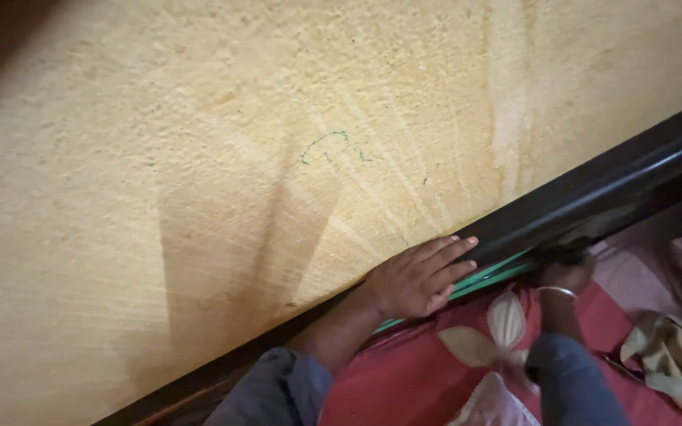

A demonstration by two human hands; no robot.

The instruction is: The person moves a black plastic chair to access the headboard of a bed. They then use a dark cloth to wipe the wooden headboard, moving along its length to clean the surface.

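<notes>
Hands were both at work along the dark, glossy wooden bed rail (593, 193), which ran diagonally beneath the rough yellow plastered wall (199, 158). That rail serves as the landmark for what follows.

The left hand (424, 276) lay flat and released, fingers extended, with the fingertips touching the lower edge of the rail and the palm pressing on the bedding just below it. It gripped nothing. The right hand (566, 272), wearing a thin metal bangle, was pushed in under the rail further along; its fingers were in shadow, so I could not tell whether it was clenched or released.

The red bedsheet with cream leaf pattern (436, 363) lay directly below the rail, its edge meeting a green-striped mattress border (491, 274) that showed between the two hands, just beside the rail. A crumpled cream cloth (676, 363) rested on the bed, well apart from the rail on the right-hand side. A small green scribble (329, 147) marked the wall above the rail.

Judgement: the sheet edge appeared to be going down between mattress and rail. Good practice would be to keep the flat hand pinning the fabric taut while the other worked the edge in evenly, avoiding bunching along the rail.
</notes>
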